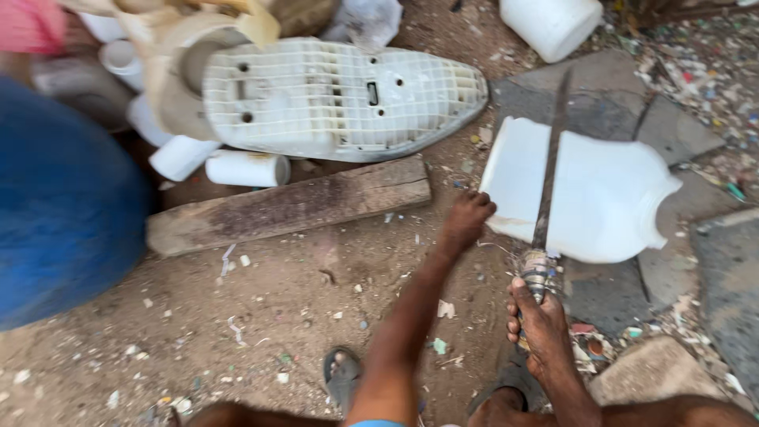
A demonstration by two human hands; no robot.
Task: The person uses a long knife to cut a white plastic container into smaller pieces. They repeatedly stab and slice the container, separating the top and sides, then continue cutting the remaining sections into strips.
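Head view: left grip clamped on white jug, right grip clamped on long knife across it.

Soft even daylight, faint shadows, motion blur at left edge

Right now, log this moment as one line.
left hand: steadies white jug edge | right hand: grips long knife, blade across jug | jug: lying on stone slab | nearby: wooden plank

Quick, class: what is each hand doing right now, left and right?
Left hand: fingers curled on the edge of the white plastic jug, steadying it.
Right hand: closed around the handle of the long knife.
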